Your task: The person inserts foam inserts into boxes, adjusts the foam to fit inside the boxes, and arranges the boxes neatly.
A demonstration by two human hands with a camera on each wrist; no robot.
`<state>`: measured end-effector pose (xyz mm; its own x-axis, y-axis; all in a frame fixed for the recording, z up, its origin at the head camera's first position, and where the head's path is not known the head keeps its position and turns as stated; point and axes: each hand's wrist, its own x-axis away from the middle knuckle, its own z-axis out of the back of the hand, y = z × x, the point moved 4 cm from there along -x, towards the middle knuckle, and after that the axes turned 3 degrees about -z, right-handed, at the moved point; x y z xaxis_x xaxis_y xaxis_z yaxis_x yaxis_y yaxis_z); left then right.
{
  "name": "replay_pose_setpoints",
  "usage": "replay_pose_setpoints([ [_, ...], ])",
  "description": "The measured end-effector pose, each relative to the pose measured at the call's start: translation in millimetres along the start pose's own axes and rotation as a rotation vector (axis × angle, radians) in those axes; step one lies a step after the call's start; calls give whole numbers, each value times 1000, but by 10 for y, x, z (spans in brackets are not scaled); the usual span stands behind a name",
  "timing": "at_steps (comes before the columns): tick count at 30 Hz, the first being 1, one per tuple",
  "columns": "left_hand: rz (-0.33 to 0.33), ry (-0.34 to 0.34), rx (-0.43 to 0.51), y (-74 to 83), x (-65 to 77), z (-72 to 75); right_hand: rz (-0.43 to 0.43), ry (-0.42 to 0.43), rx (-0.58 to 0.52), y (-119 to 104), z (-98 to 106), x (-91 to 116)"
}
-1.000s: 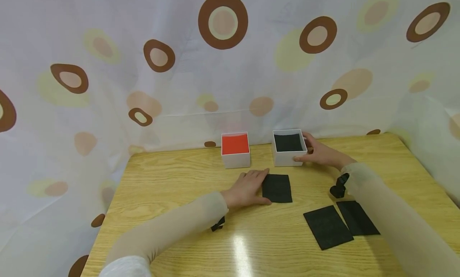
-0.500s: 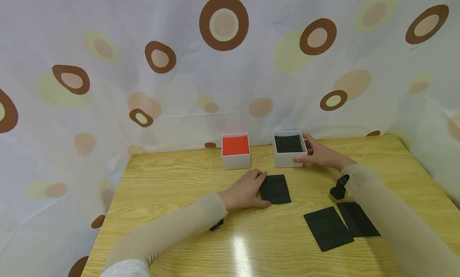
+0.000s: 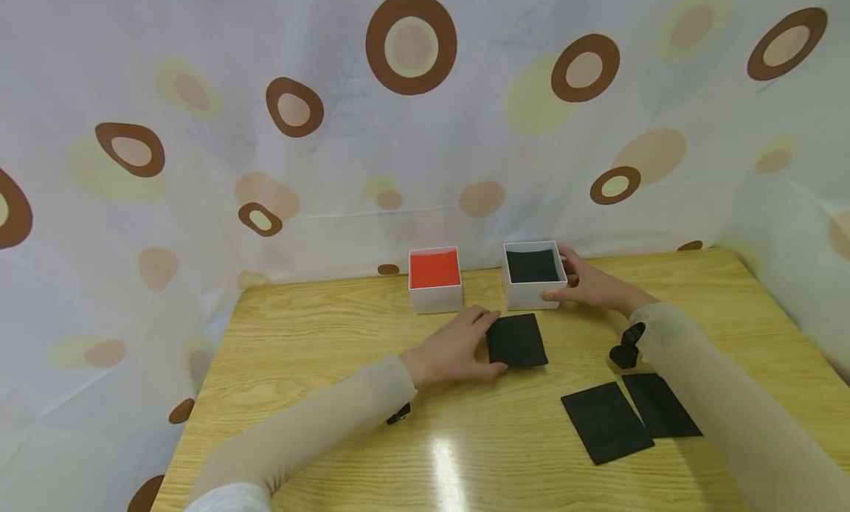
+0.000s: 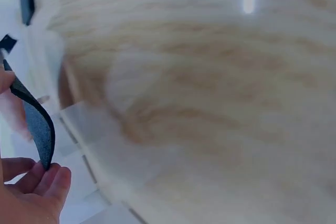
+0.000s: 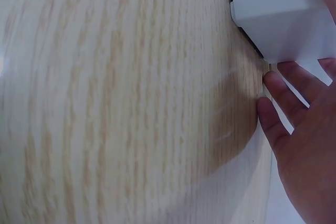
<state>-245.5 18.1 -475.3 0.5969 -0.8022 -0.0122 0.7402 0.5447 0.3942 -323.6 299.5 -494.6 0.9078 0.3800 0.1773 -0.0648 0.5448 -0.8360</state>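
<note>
Well, behind everything hangs the patterned cloth (image 3: 412,158), and in front of it spreads the wooden tabletop (image 3: 312,320). Near its far edge stand two boxes: the left box (image 3: 436,301) shows red inside; the right box (image 3: 533,297), black inside, sits in the grip of my right hand (image 3: 594,285), thumb on the front wall, fingers round the right side — an uneven squeeze could skew it. My left hand (image 3: 454,350) pinches a black square (image 3: 516,341) in front of that box; it bows and seems slightly lifted. Too tight a pinch could crease it; too loose, and it might spring free. Nearer me lie a flat piece (image 3: 607,423) and an outer piece (image 3: 657,401) — lowering my right sleeve (image 3: 737,401), which partly hides the latter, could drag it.
</note>
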Motion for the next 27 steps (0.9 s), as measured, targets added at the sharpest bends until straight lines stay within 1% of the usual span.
replay_pose_setpoints([
  [3, -20, 15, 4, 27, -19, 89, 21, -1, -4, -1, 8, -10],
  [6, -33, 21, 2, 58, -34, 209, 31, 0, 2, -15, 22, -7],
  [9, -34, 40, -1, 72, -61, 339, 19, 2, 13, -26, 37, 5],
  [12, -47, 87, -2, 68, -126, 474, 16, -6, 14, -17, 49, 13],
  [14, -56, 120, -16, 55, -187, 566, 16, -8, 25, 1, 55, 16],
  [16, -59, 139, -38, 38, -258, 660, 22, -9, 30, 14, 58, 20],
  [18, -47, 142, -56, 9, -341, 743, 27, -9, 34, 17, 56, 27],
  [22, 8, 98, -77, -59, -516, 858, 25, -18, -11, 20, 39, 31],
  [25, 50, 72, -79, -105, -640, 888, 12, -28, -44, 37, 19, 14],
  [27, 59, 76, -79, -138, -720, 881, 8, -37, -56, 27, 3, 3],
])
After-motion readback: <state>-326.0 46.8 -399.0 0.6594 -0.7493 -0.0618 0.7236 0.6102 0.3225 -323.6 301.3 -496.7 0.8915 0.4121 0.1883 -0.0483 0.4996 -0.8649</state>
